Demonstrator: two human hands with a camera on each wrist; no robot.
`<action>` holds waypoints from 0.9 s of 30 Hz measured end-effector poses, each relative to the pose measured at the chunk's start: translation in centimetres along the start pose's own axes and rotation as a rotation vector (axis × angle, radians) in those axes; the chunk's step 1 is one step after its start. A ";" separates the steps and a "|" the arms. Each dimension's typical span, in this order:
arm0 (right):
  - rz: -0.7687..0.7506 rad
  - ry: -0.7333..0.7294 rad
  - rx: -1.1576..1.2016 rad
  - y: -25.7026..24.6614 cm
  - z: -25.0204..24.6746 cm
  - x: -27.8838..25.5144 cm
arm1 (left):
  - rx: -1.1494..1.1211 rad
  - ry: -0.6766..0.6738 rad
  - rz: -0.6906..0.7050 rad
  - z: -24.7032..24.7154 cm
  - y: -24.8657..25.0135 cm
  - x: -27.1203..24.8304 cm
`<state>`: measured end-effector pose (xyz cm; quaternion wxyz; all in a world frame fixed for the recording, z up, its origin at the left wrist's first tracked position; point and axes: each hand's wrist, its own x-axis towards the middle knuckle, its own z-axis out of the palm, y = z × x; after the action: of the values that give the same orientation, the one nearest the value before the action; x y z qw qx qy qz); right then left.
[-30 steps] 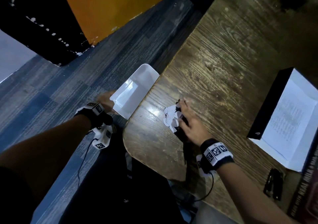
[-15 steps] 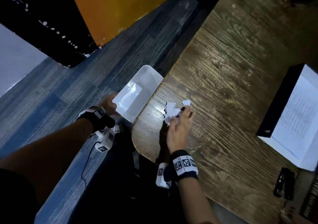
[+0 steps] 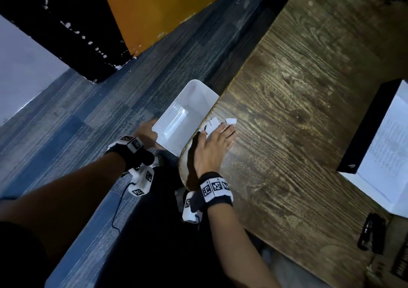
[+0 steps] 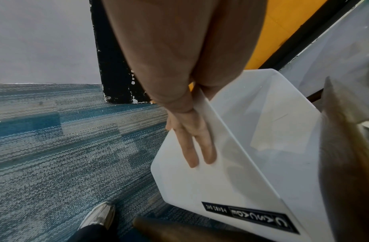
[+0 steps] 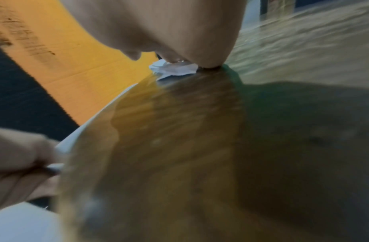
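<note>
Black wristbands (image 3: 221,202), coded tags (image 3: 216,187), seemingly cabled

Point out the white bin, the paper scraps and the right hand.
white bin (image 3: 194,98), head view, its inner wall.
paper scraps (image 3: 212,126), head view, the largest white piece.
right hand (image 3: 209,153), head view, back of the hand.

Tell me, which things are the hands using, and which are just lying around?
In use: paper scraps, under the flat right hand; white bin, held by the left hand beside the table.
Just lying about: black box with a printed sheet; black stapler.
</note>
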<state>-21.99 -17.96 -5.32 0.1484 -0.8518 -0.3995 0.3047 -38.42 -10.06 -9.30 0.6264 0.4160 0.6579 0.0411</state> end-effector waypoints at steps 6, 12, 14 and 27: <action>-0.156 -0.101 -0.016 -2.6 2.2 -1.2 | -0.088 0.003 -0.022 -0.2 0.2 -0.4; -0.371 -0.271 0.007 -4.7 3.6 -2.7 | 0.163 0.000 0.040 -0.5 1.2 -1.3; -0.387 -0.321 0.044 -5.3 3.5 -2.9 | 0.169 0.005 0.007 -0.6 1.2 -1.2; 0.189 0.106 -0.252 10.4 -9.0 1.7 | -0.088 0.013 -0.108 -0.9 0.3 -1.1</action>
<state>-9.26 -23.29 -4.20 0.0319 -0.9122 -0.3444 0.2195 -39.20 -10.07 -8.04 0.6410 0.3517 0.6811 0.0391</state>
